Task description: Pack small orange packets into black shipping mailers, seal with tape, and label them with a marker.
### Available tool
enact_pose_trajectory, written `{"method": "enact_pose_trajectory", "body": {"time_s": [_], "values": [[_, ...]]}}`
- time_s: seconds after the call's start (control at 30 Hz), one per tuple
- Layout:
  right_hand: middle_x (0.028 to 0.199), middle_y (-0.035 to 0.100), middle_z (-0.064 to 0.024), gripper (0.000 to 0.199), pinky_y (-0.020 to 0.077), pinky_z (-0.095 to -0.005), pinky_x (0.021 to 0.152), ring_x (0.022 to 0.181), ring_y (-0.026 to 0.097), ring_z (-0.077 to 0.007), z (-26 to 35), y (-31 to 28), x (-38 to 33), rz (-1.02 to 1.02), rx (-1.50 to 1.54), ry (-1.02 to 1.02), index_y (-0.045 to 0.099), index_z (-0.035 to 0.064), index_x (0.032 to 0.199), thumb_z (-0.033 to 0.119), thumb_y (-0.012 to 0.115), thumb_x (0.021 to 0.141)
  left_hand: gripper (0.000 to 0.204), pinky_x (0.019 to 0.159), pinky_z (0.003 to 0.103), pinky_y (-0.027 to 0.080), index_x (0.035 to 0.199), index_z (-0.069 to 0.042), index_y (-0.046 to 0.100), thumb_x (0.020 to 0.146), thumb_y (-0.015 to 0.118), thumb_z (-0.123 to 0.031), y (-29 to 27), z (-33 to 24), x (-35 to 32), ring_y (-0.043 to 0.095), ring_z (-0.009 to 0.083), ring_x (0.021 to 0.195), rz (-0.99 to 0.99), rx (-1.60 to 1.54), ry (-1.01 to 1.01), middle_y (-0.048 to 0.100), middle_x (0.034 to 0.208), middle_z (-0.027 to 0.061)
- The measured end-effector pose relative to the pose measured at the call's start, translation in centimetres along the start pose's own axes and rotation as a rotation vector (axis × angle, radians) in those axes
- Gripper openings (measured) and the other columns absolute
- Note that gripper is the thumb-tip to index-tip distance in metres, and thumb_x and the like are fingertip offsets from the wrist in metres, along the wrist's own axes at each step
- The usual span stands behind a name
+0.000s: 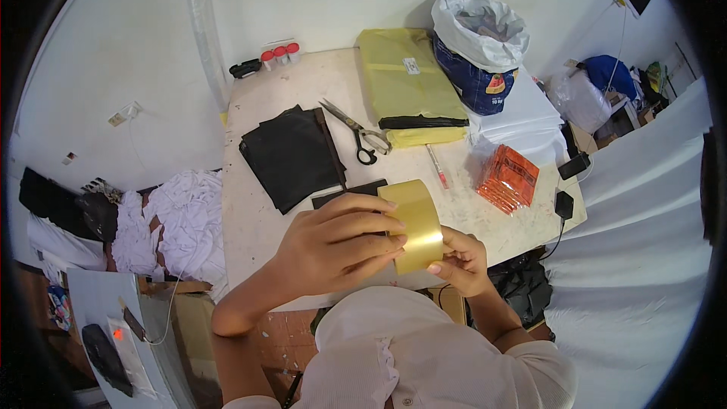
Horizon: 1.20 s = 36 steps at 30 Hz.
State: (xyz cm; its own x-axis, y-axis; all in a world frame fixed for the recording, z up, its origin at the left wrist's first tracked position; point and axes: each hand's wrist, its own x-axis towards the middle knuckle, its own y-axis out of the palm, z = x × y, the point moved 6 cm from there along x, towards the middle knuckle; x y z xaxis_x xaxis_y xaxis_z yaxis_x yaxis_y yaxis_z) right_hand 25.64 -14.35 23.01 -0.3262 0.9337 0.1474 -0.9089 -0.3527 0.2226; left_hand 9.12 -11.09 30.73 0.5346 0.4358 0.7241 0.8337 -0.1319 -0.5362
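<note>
A wide roll of tan packing tape (415, 221) is held up over the near edge of the white table (250, 220). My left hand (337, 246) wraps over its left side, fingers across the front. My right hand (462, 261) pinches the roll's lower right edge from below. Behind the roll lies a small black flat piece (344, 193), partly hidden by it.
On the table: a stack of black sheets (291, 155), scissors (356, 132), a pen (437, 167), a pile of orange packets (507, 178), yellow-green wrapped bundles (405, 79), a blue and white sack (481, 49). White cloth (178, 223) is heaped on the left.
</note>
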Motion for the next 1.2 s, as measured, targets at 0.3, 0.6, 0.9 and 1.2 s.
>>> {"method": "enact_pose_trajectory", "body": {"time_s": [0.3,0.6,0.9,1.2], "values": [[0.099,0.062,-0.0107,0.046,0.0417,-0.0247,0.081,0.089,0.057,-0.0119,-0.2,0.1,0.4,-0.008,-0.005,0.013,0.043,-0.0103,0.122,0.001,0.059,0.080,0.017,0.061,0.023,0.052,0.083,-0.005,0.063,0.069,0.071,-0.008,0.6,-1.8,-0.7,0.062,0.0190,0.087,0.036,0.470,0.317,0.063,0.089,0.0044],[0.103,0.061,-0.0118,0.048,0.0418,-0.0272,0.084,0.093,0.057,-0.0139,-0.2,-0.3,0.0,-0.041,0.009,-0.013,0.041,-0.0100,0.124,0.004,0.060,0.081,0.020,0.070,0.033,0.051,0.083,-0.001,0.062,0.068,0.073,-0.008,-0.9,1.5,0.2,0.061,0.0248,0.086,-0.082,0.029,0.022,0.062,0.087,0.0085],[0.103,0.061,-0.0120,0.048,0.0426,-0.0275,0.083,0.093,0.058,-0.0148,0.1,-0.3,-0.3,-0.024,-0.001,-0.025,0.042,-0.0101,0.123,0.004,0.060,0.081,0.024,0.076,0.032,0.049,0.084,-0.005,0.066,0.063,0.077,-0.007,0.4,0.2,1.2,0.059,0.0231,0.090,0.112,-0.094,-0.144,0.063,0.086,0.0061],[0.099,0.061,-0.0110,0.047,0.0423,-0.0252,0.080,0.089,0.058,-0.0129,0.6,0.0,-0.5,0.015,-0.011,-0.051,0.043,-0.0104,0.122,0.002,0.060,0.080,0.019,0.069,0.029,0.050,0.076,-0.005,0.064,0.063,0.077,-0.006,-0.1,-0.6,0.9,0.059,0.0218,0.083,0.055,-0.064,0.025,0.062,0.084,0.0048]]}}
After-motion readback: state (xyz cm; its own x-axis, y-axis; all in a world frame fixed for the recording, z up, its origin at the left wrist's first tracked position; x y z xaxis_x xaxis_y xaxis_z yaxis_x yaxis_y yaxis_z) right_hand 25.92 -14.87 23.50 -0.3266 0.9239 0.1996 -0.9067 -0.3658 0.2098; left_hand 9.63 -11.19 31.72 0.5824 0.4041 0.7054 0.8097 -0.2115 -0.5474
